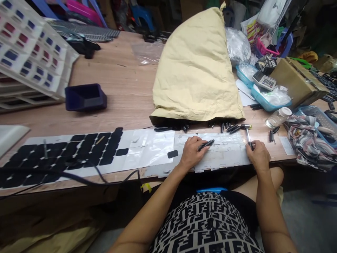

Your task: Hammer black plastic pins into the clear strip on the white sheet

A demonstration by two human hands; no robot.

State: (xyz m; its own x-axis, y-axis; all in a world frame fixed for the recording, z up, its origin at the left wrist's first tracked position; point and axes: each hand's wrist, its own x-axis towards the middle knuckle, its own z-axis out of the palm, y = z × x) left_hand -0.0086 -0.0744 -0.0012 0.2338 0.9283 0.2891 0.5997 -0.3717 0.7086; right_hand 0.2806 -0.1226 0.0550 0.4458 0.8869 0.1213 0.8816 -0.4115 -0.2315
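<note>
My left hand is closed on a small black pen-like piece, whose tip points up to the right. Under it lies a worn white board along the table's front edge. My right hand grips the dark handle of a small hammer; the hammer's head is up, away from me. Several more black pieces lie between the board and a big yellow sack. A single black rounded patch rests on a white sheet left of my left hand.
Rows of black patches cover the sheet at left, with a dark cable across them. A dark blue bin and white crate stand behind. At right are a glass jar, patterned cloth, blue baskets and a calculator.
</note>
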